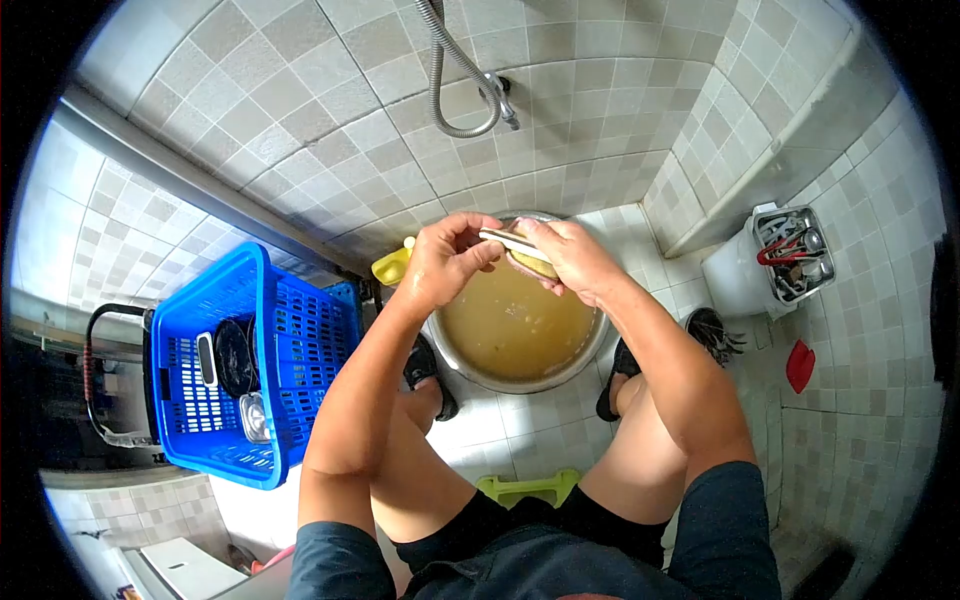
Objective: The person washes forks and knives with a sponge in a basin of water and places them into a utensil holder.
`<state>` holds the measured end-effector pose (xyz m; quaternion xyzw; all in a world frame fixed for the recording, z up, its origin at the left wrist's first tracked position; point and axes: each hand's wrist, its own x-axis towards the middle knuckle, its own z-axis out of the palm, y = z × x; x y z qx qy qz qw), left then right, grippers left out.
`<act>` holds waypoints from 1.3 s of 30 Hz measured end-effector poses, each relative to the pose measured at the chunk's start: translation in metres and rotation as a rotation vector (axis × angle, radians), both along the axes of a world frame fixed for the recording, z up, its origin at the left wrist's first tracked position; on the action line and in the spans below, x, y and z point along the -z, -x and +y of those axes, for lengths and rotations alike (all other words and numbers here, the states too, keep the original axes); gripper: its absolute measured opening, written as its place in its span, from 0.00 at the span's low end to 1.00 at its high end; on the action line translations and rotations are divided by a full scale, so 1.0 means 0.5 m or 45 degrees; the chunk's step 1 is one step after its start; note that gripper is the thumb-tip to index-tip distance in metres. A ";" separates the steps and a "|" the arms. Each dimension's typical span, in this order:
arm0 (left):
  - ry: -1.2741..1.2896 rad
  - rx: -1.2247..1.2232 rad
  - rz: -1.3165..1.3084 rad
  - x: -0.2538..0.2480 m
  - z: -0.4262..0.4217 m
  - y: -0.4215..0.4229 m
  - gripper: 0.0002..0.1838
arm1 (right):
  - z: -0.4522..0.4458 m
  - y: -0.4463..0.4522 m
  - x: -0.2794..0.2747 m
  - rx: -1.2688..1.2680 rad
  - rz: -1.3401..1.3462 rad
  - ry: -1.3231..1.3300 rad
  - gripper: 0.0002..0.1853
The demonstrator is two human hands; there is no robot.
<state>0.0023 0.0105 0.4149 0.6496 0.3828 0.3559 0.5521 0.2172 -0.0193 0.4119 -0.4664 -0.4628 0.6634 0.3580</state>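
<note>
Above a round metal basin (520,385) of murky yellowish water (515,330), my two hands are close together around a small flat object with a white edge (512,240) and a dark stripe. My left hand (448,255) pinches its left end between thumb and fingers. My right hand (570,258) grips it from the right, the thumb on top and fingers curled below. Against the right palm shows a yellow rounded piece (535,263), its kind unclear. The fingers partly hide both things.
At left stands a blue plastic basket (275,390) holding dark and clear items. A yellow plastic thing (392,267) sits beside the basin. On the right, a white container (740,275) carries a rack of utensils (795,250). A shower hose (437,80) hangs from the wall.
</note>
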 end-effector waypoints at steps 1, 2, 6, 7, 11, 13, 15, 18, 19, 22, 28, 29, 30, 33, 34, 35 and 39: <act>0.000 -0.001 -0.001 0.006 0.004 0.001 0.13 | -0.002 0.003 -0.004 0.101 -0.034 0.046 0.23; 0.069 -0.016 -0.069 0.013 0.010 0.002 0.13 | 0.002 0.000 0.006 0.101 -0.033 0.047 0.23; 0.279 -0.165 -0.291 0.014 0.016 0.000 0.13 | 0.006 -0.003 0.025 0.148 0.037 -0.006 0.23; 0.291 -0.167 -0.313 0.021 0.018 0.003 0.14 | 0.001 0.002 0.033 0.050 -0.080 -0.078 0.22; 0.318 -0.200 -0.210 0.030 0.014 -0.004 0.16 | -0.008 0.009 0.035 -0.103 -0.202 -0.212 0.16; 0.229 -0.209 -0.101 0.030 0.011 -0.011 0.17 | -0.021 0.017 -0.002 -0.040 -0.132 -0.175 0.10; 0.179 -0.219 -0.081 0.025 0.004 -0.023 0.16 | -0.016 0.018 0.013 -0.050 -0.046 -0.171 0.10; 0.117 -0.222 -0.039 0.016 0.000 -0.029 0.15 | -0.012 0.016 0.023 -0.062 0.062 -0.158 0.08; 0.105 -0.217 -0.018 0.015 -0.001 -0.030 0.15 | -0.012 0.016 0.024 -0.067 0.083 -0.147 0.07; 0.122 -0.185 0.004 0.010 -0.008 -0.036 0.16 | -0.012 0.020 0.033 -0.042 0.053 -0.153 0.05; 0.148 -0.135 0.049 0.003 -0.018 -0.039 0.17 | -0.025 0.023 0.014 -0.069 0.011 -0.180 0.08; 0.148 -0.135 0.049 0.004 -0.017 -0.036 0.17 | -0.024 0.022 0.018 -0.068 0.011 -0.180 0.08; 0.090 -0.102 0.071 0.003 -0.015 -0.033 0.17 | -0.021 0.023 0.022 -0.040 -0.053 -0.270 0.09; -0.004 -0.024 0.167 0.000 -0.007 -0.015 0.17 | -0.021 0.016 0.014 -0.044 -0.081 -0.326 0.10; -0.045 0.026 0.241 -0.002 -0.005 -0.008 0.17 | -0.019 0.012 0.007 -0.071 -0.047 -0.297 0.10; -0.044 0.021 0.241 -0.003 -0.006 -0.002 0.17 | -0.006 -0.001 0.036 -0.177 0.023 -0.224 0.13; 0.244 0.188 0.245 -0.043 -0.015 0.011 0.17 | -0.007 -0.013 -0.004 -0.106 -0.125 -0.167 0.16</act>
